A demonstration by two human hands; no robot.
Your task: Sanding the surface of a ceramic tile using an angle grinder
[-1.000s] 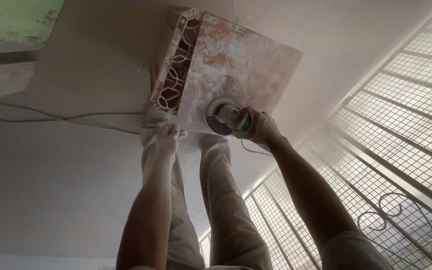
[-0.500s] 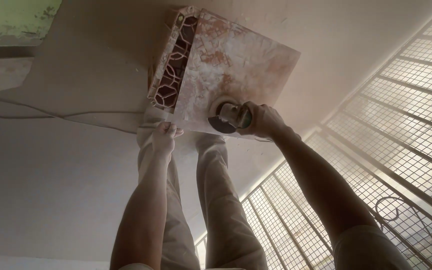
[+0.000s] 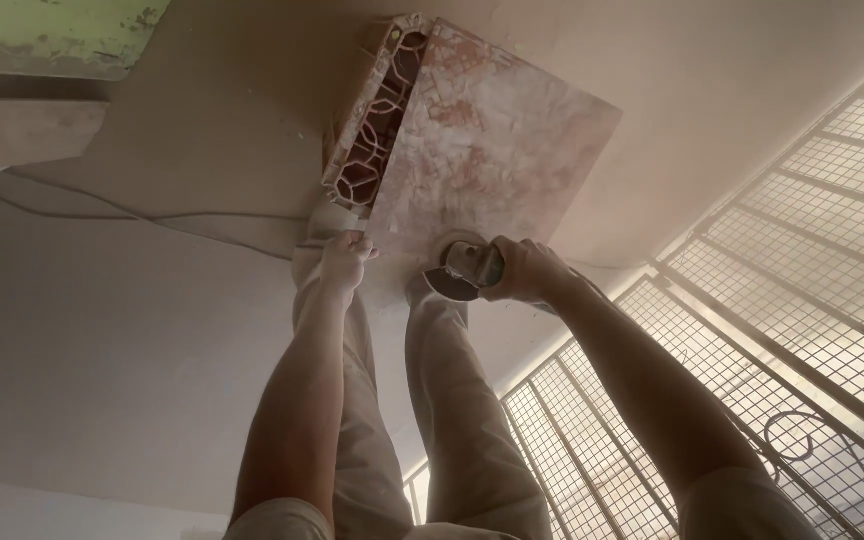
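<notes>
— Why is your left hand (image 3: pixel 344 262) at the near corner of the tile (image 3: pixel 497 160)?

— I pinch that corner shut in my fingers so the slab, lying on the dusty floor (image 3: pixel 132 330) ahead of my legs, won't shift.

— And right of it?

— My right hand (image 3: pixel 527 272) grips the angle grinder (image 3: pixel 467 268), its disc at the tile's near edge.

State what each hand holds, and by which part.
Right hand grips the angle grinder by its body. Left hand pinches the near corner of the tile.
</notes>
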